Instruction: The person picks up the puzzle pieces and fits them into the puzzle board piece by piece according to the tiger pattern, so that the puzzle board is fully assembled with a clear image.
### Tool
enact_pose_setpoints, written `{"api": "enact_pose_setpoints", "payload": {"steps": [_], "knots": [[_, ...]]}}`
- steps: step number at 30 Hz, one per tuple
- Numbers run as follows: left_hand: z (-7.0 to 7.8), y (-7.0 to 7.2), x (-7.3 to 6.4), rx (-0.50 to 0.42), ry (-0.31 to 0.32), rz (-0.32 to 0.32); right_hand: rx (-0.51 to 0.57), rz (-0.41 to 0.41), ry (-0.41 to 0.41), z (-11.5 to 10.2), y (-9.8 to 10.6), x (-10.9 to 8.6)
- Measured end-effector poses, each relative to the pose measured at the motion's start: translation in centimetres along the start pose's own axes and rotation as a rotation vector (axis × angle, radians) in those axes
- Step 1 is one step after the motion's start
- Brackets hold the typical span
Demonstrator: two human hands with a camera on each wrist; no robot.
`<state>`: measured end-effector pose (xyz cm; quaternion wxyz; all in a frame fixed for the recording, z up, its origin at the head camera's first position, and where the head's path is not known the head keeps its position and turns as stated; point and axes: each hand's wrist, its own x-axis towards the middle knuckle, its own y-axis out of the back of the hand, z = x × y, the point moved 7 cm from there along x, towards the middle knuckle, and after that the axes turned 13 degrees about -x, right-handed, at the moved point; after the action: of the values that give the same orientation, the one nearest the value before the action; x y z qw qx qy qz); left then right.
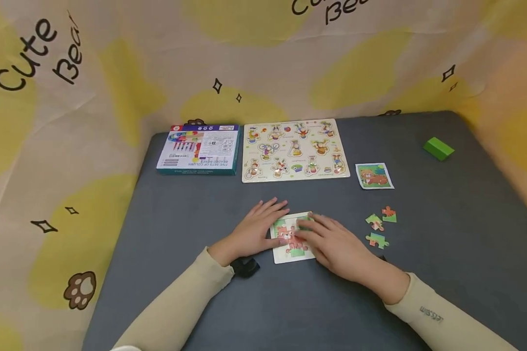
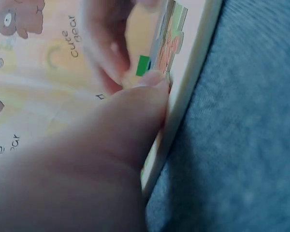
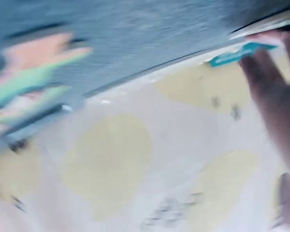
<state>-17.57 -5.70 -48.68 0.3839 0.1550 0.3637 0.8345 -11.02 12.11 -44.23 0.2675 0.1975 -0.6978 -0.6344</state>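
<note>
A small white-framed jigsaw board (image 1: 283,258) lies between the hands. Several joined pieces (image 1: 284,233) in it form part of a bear picture on green. My left hand (image 1: 255,230) rests at the board's left edge, fingers extended past its far corner and thumb over the pieces. In the left wrist view that thumb (image 2: 130,113) touches the board's near edge. My right hand (image 1: 335,246) lies over the board's right side, its fingertips touching the pieces and covering some of them. Three loose jigsaw pieces (image 1: 377,241) lie right of the right hand.
Beyond the loose pieces lies a bear picture card (image 1: 374,176), with a green block (image 1: 439,148) at the far right. A large animal puzzle board (image 1: 295,150) and a flat boxed set (image 1: 198,150) stand at the back, before a printed cloth (image 1: 263,63).
</note>
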Motion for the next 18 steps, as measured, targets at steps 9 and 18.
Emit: {"api": "enact_pose_setpoints", "payload": {"steps": [9,18], "knots": [[-1.1,0.1,-0.7,-0.016,0.007,0.076,-0.086,-0.125,-0.419,12.8,3.1,-4.5],[-1.3,1.7,0.5,-0.081,-0.101,0.02,0.078,-0.091,-0.427,14.9,1.7,-6.5]]}}
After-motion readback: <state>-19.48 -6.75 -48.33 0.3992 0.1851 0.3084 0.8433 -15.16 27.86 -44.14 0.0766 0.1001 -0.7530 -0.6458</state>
